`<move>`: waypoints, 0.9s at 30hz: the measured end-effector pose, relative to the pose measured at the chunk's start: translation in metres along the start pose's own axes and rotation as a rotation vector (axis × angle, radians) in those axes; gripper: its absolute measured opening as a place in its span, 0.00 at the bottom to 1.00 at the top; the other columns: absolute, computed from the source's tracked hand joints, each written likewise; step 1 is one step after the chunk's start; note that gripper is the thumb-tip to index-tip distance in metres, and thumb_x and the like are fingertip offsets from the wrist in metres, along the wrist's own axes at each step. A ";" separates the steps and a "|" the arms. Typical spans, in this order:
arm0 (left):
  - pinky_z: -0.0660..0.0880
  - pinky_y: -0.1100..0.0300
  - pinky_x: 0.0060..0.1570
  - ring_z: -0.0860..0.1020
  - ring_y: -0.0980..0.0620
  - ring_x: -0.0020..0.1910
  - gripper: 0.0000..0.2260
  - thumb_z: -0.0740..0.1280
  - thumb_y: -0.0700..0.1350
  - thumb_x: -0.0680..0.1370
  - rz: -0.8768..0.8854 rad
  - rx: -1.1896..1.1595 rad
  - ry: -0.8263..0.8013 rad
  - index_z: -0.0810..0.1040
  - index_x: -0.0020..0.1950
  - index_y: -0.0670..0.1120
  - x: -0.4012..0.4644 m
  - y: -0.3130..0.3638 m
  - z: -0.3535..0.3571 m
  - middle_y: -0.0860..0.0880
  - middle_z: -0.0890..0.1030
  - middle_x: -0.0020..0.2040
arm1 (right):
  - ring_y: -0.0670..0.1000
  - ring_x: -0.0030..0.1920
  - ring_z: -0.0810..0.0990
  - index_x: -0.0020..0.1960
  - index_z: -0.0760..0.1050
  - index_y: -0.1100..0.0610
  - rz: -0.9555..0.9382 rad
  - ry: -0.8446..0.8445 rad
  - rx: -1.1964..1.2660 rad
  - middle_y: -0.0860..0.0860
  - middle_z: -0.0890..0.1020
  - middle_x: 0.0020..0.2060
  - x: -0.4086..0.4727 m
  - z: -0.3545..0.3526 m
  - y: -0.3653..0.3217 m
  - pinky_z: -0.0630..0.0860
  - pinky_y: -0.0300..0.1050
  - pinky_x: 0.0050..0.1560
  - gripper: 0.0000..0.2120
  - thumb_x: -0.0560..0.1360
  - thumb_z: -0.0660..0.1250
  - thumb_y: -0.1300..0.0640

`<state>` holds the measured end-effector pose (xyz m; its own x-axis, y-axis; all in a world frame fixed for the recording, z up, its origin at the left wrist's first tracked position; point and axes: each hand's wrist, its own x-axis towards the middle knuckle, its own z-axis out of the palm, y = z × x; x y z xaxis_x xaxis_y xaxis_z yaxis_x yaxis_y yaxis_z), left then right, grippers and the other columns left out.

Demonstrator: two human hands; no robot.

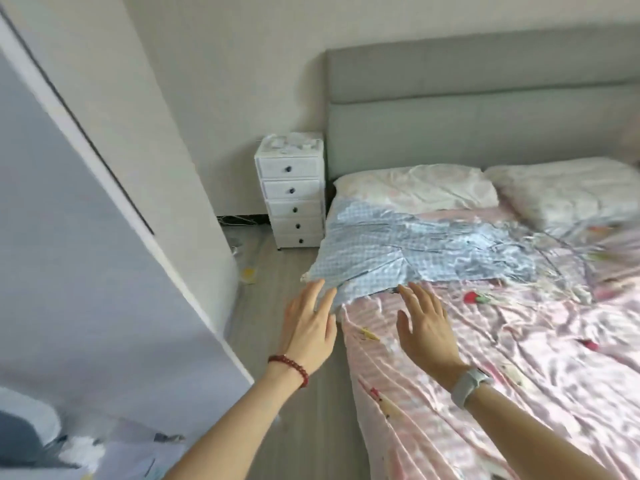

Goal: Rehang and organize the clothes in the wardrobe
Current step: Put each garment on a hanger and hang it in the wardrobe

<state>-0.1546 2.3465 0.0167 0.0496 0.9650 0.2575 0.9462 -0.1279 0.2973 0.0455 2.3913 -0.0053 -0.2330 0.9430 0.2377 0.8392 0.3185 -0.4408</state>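
1. A strip of bare wooden floor [311, 427] runs between the grey wardrobe door [86, 271] and the bed [485, 375]; both forearms pass along it.
2. The white drawer unit [292, 199] closes its far end, beside the headboard [485, 109].
3. Small clutter [247, 275] lies on the floor near the wall.

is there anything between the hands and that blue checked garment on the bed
Nothing visible. The left hand and right hand, both open, reach toward the near edge of the blue checked garment, with only the pink bedsheet beneath.
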 end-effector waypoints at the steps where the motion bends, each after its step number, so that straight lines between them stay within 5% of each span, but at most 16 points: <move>1: 0.77 0.51 0.49 0.79 0.42 0.53 0.16 0.61 0.43 0.73 0.015 -0.015 -0.027 0.78 0.57 0.41 0.018 0.011 0.013 0.40 0.77 0.58 | 0.64 0.61 0.74 0.63 0.72 0.62 0.062 0.024 -0.001 0.62 0.76 0.60 0.003 -0.006 0.022 0.71 0.61 0.58 0.24 0.72 0.51 0.52; 4: 0.75 0.49 0.54 0.77 0.41 0.58 0.17 0.68 0.39 0.72 0.069 -0.052 -0.120 0.76 0.60 0.40 0.066 0.042 0.056 0.40 0.76 0.61 | 0.66 0.58 0.75 0.62 0.72 0.64 0.250 0.062 0.021 0.63 0.76 0.58 0.007 -0.018 0.083 0.74 0.61 0.54 0.22 0.72 0.54 0.55; 8: 0.60 0.57 0.68 0.63 0.51 0.70 0.20 0.57 0.44 0.79 0.169 -0.035 -0.262 0.63 0.72 0.45 0.130 0.071 0.111 0.49 0.66 0.71 | 0.66 0.57 0.74 0.62 0.71 0.66 0.441 0.096 0.032 0.64 0.76 0.58 0.016 -0.023 0.151 0.73 0.60 0.57 0.21 0.74 0.55 0.56; 14: 0.58 0.57 0.70 0.59 0.52 0.72 0.21 0.55 0.46 0.81 0.209 -0.040 -0.449 0.58 0.73 0.47 0.232 0.095 0.207 0.50 0.62 0.73 | 0.61 0.64 0.68 0.68 0.65 0.63 0.712 0.096 0.010 0.61 0.71 0.64 0.071 -0.008 0.249 0.66 0.53 0.63 0.19 0.77 0.57 0.62; 22: 0.63 0.52 0.66 0.63 0.47 0.70 0.20 0.58 0.48 0.80 0.265 -0.014 -0.606 0.65 0.70 0.44 0.357 0.095 0.342 0.46 0.64 0.72 | 0.60 0.66 0.67 0.71 0.60 0.62 0.992 -0.002 0.039 0.62 0.69 0.66 0.166 0.036 0.385 0.64 0.53 0.64 0.20 0.79 0.52 0.61; 27: 0.47 0.43 0.71 0.45 0.45 0.75 0.27 0.57 0.53 0.80 0.258 0.088 -0.648 0.52 0.76 0.49 0.403 0.094 0.415 0.47 0.48 0.77 | 0.63 0.60 0.70 0.62 0.68 0.66 1.058 0.038 0.026 0.64 0.73 0.59 0.215 0.063 0.465 0.65 0.51 0.59 0.15 0.79 0.51 0.64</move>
<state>0.0865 2.8187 -0.2327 0.4305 0.8520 -0.2978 0.8996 -0.3783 0.2180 0.3550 2.7481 -0.2139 0.6268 0.7375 -0.2514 0.5948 -0.6613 -0.4571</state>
